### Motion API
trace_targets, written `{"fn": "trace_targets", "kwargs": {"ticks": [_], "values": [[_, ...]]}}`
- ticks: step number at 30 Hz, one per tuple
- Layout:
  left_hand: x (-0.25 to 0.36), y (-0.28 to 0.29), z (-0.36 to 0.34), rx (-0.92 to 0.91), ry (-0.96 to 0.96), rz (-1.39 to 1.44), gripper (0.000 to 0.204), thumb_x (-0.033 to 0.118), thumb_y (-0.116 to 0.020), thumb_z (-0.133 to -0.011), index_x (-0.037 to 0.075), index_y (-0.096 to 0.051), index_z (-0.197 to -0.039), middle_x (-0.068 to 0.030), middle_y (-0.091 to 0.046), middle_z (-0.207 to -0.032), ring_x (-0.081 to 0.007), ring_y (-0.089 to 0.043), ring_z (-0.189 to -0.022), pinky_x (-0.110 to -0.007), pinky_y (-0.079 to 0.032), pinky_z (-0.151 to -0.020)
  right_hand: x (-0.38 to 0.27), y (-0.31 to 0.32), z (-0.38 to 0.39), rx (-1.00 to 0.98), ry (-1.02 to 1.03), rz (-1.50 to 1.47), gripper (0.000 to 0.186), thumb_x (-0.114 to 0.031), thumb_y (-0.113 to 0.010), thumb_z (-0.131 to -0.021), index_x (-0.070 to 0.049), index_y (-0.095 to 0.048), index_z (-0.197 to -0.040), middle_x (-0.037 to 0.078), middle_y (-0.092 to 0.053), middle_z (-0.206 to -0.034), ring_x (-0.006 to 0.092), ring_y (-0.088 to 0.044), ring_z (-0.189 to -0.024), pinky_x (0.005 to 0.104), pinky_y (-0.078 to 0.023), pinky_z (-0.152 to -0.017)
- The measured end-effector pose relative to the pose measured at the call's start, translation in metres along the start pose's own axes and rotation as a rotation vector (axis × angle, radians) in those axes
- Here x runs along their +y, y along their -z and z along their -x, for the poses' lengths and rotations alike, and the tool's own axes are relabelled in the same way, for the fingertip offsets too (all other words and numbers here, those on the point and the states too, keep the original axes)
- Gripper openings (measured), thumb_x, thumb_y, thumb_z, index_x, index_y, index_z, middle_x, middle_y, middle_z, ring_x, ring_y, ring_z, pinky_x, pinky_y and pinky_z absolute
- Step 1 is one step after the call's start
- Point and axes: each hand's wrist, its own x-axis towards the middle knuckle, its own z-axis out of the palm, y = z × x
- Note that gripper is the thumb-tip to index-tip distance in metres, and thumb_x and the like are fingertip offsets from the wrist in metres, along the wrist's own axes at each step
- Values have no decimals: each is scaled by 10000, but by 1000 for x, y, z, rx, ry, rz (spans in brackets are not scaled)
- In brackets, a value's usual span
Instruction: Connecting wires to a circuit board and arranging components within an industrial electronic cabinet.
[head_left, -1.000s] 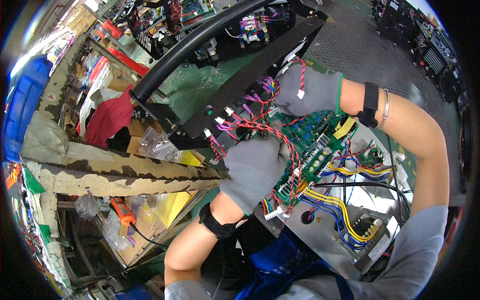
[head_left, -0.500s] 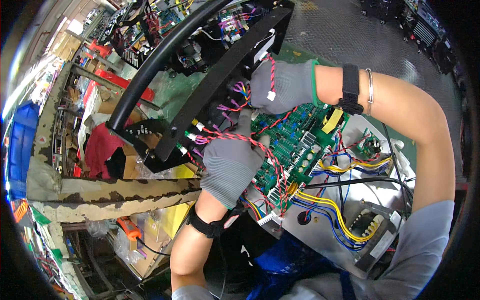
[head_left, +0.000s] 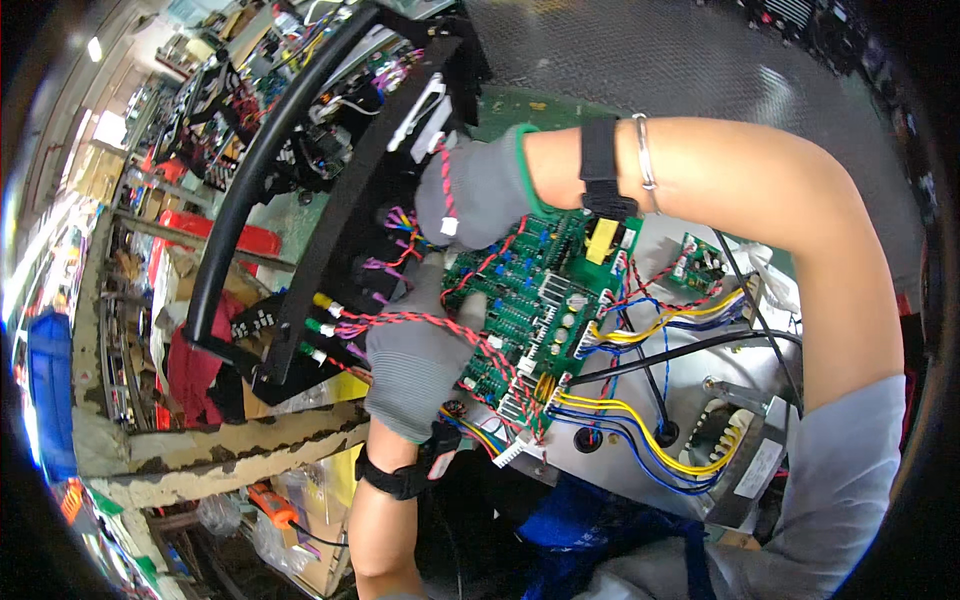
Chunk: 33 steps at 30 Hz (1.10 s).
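Head view. A green circuit board (head_left: 545,305) sits at centre, tilted, on a grey metal chassis (head_left: 690,440). Yellow and blue wires (head_left: 640,425) loop from the board's lower edge across the chassis toward a transformer block (head_left: 725,440) at lower right. A twisted red-and-black wire pair (head_left: 440,325) runs from the black front panel (head_left: 350,220) over the left glove to the board; it partly covers the glove and board surface. The panel stands tilted at upper left, a curved black handle bar (head_left: 235,210) along its outer side, purple wire bundles (head_left: 400,225) at its back.

Left hand (head_left: 420,355), grey glove, black wrist strap, comes up from the lower edge; palm lies against the board's left edge, fingers curled behind it. Its grip looks closed around the board edge, fingertips hidden. Right hand (head_left: 475,190), grey glove, reaches in from the right, forearm bent across the top of the board, black band and a thin metal bracelet at the wrist. Fingers are tucked into the wiring behind the panel; cannot tell how far this grip is closed or what it holds.

Below left: a worn desk edge (head_left: 230,450) with torn covering, a red cloth (head_left: 190,365), a blue bin (head_left: 50,390). Dark patterned floor (head_left: 640,50) above.
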Motion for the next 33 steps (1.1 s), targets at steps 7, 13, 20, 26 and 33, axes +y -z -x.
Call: {"fn": "trace_targets", "kwargs": {"ticks": [7, 13, 20, 26, 33], "values": [[9, -6, -4, -20, 38, -53, 568, 256, -683, -804, -24, -503, -1265, -185, -636, -727, -247, -617, -569, -352, -465, -519, -7, 10, 2, -237, -94, 157, 228, -236, -593, -776, -54, -664, -894, 154, -647, -888, 331, -627, -851, 424, -508, -752], [7, -26, 6, 61, -77, -225, 552, 340, -588, -865, -25, -480, -1266, -131, -631, -659, -292, -634, -607, -404, -489, -562, -2, -13, 8, -119, -193, 109, 264, -257, -572, -766, -8, -659, -774, 190, -633, -751, 373, -618, -735, 450, -495, -666], [4, -14, 5, 19, 65, -257, 572, 420, -612, -825, 42, -530, -1246, -167, -661, -831, -319, -646, -649, -418, -515, -553, -21, 49, 8, -456, -690, 113, 365, -422, -549, -789, -117, -694, -927, 181, -646, -836, 347, -632, -809, 442, -505, -720], [0, -16, 3, -2, 81, -149, 584, 417, -628, -804, 85, -528, -1274, -205, -639, -1003, -321, -653, -723, -413, -526, -602, -29, 41, 12, -239, -816, 115, 638, -676, -510, -787, -81, -687, -934, 218, -645, -880, 329, -639, -831, 439, -497, -743], [-9, -23, 3, 122, -68, -129, 547, 349, -568, -831, 55, -498, -1287, -159, -662, -771, -330, -652, -673, -432, -524, -609, 22, -9, 3, -419, -692, -241, 780, -717, -567, -730, -34, -640, -1099, 206, -618, -1138, 358, -581, -1030, 425, -454, -888]]}}
